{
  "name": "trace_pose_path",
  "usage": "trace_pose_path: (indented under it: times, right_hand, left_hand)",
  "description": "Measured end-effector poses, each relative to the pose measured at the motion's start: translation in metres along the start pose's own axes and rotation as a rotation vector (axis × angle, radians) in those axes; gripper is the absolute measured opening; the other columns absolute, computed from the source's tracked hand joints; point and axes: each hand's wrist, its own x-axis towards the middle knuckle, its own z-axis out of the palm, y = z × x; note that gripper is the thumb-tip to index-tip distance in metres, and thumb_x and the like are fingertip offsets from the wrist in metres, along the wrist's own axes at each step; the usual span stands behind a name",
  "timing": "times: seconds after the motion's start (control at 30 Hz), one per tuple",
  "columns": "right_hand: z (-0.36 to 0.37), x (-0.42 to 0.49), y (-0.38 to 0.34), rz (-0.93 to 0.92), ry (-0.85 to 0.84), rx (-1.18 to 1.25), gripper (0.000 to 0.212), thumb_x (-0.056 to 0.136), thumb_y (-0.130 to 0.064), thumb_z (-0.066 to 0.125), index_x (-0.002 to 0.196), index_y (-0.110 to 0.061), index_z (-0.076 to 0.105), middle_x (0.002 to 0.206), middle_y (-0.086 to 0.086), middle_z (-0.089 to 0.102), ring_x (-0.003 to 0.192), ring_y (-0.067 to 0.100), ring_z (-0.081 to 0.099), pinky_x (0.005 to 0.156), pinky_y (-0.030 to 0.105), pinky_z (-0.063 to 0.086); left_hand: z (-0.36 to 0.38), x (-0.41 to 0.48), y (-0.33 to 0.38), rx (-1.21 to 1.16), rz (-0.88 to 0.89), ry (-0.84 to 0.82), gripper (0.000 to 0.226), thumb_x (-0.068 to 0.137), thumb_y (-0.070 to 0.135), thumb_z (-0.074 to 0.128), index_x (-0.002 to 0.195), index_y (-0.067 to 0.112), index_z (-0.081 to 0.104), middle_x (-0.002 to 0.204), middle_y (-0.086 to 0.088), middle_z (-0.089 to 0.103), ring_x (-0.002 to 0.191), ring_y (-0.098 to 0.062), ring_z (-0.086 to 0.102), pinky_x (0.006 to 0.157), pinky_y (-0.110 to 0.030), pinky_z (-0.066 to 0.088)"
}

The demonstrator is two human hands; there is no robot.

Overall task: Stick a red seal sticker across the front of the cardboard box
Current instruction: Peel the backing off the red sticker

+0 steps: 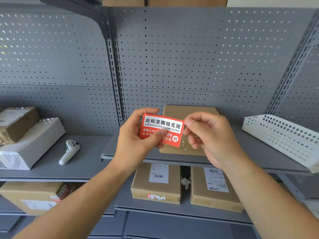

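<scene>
A red seal sticker (162,129) with a white band of black characters is held up in front of me. My left hand (136,142) grips its left and lower side, thumb across the front. My right hand (209,137) pinches its right edge between thumb and forefinger. Directly behind the sticker, a flat cardboard box (188,112) lies on the grey shelf (250,150); its front is partly hidden by the sticker and my hands.
A white plastic basket (283,137) sits at the shelf's right end. On the left shelf lie a white controller (69,151), a white parcel (32,144) and a brown parcel (15,123). Labelled cardboard boxes (156,182) stand on the lower shelves.
</scene>
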Motion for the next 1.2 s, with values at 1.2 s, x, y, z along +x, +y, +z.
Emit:
trace_pose_path:
  times: [1.2]
  right_hand:
    - [-0.008,0.002,0.003,0.011,0.008,0.069,0.022,0.098,-0.001,0.059,0.081,-0.007,0.07,0.064,0.003,0.067,0.05,0.014,0.059,0.045,0.023,0.049]
  left_hand:
    - [0.013,0.003,-0.006,0.04,-0.01,0.009,0.046,0.085,-0.01,0.076,0.116,0.021,0.064,0.092,-0.004,0.069,0.066,-0.017,0.069,0.056,-0.028,0.061]
